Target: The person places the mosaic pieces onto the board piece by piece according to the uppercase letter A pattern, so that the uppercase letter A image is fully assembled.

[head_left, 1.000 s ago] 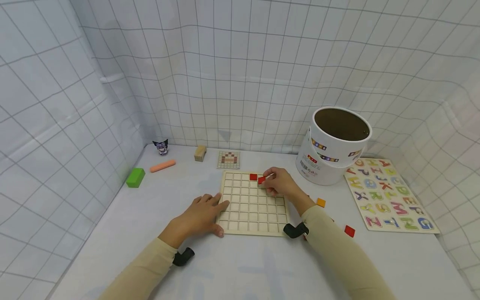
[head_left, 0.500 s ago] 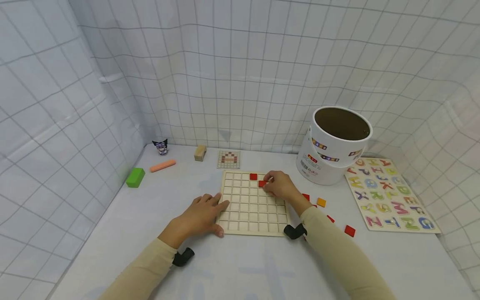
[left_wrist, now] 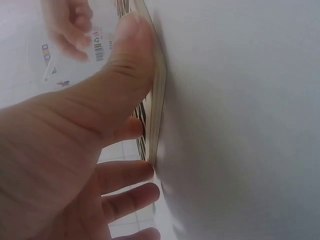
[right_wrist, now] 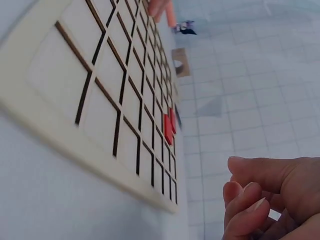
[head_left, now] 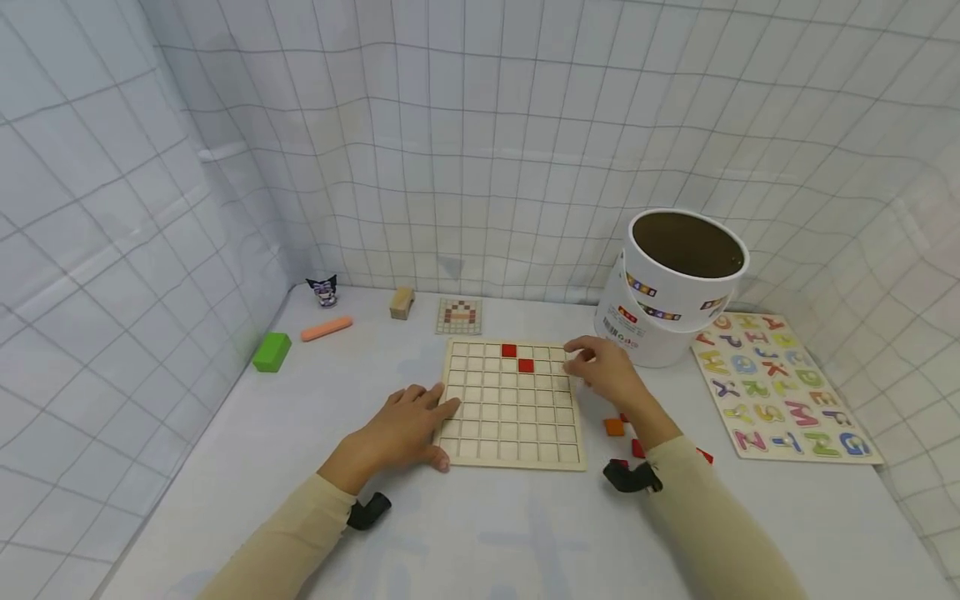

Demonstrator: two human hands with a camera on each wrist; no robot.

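A pale wooden grid board (head_left: 487,412) lies flat in the middle of the head view. Two red square tiles sit in its cells: one tile (head_left: 508,351) in the far row, the other red tile (head_left: 526,365) one row nearer and diagonally to the right. My left hand (head_left: 405,427) rests at the board's left edge, and in the left wrist view its thumb (left_wrist: 132,47) lies along the near side. Just past the right edge hovers my right hand (head_left: 606,371), holding nothing, its fingers (right_wrist: 250,207) loosely bent in the right wrist view.
Loose red tiles (head_left: 638,448) and an orange tile (head_left: 614,427) lie beneath the right forearm. Behind stand a white bucket (head_left: 637,325) and a letter board (head_left: 787,396). A pattern card (head_left: 459,317), wooden block (head_left: 402,304), orange stick (head_left: 326,328) and green block (head_left: 272,352) lie farther left.
My right hand has set the second red tile into a cell, let it go and moved right, off the board. The left hand has stayed put.
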